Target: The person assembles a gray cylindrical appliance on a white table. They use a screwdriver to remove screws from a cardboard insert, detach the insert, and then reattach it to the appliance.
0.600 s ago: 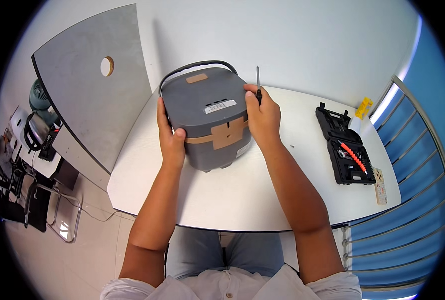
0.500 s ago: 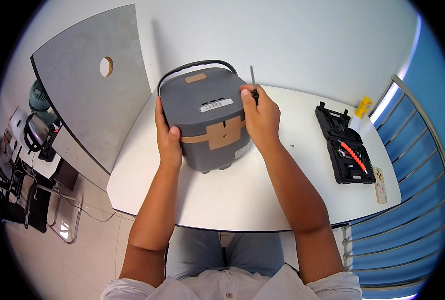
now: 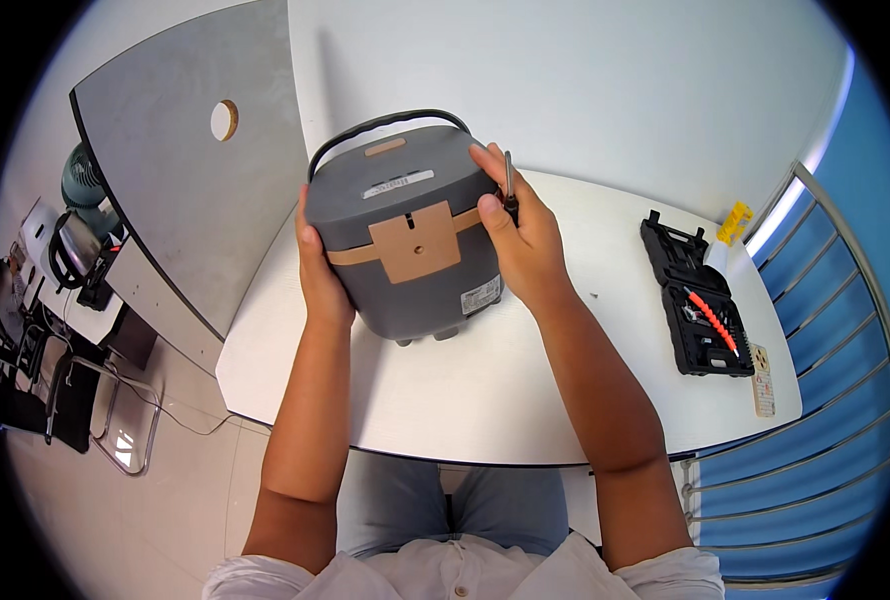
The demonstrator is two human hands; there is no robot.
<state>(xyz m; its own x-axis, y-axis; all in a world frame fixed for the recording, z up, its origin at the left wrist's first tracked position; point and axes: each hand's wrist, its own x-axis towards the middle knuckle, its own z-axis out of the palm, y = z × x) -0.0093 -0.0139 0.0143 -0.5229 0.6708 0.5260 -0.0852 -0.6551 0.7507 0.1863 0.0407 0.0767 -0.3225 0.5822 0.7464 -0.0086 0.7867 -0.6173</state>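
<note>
Grey rice cooker (image 3: 405, 240) standing near centre of white round table (image 3: 445, 400), gripped from both sides. Left hand (image 3: 317, 268) clamped flat on left wall; right hand (image 3: 525, 240) braced on right wall, fingers pinching screwdriver (image 3: 508, 178) upright. Advised: keep cooker steady, shaft clear of casing. Forearms extended, elbows low.

White table (image 3: 445, 400): grey rice cooker (image 3: 405, 250) on it, black tool case (image 3: 693, 300) at right.
</note>
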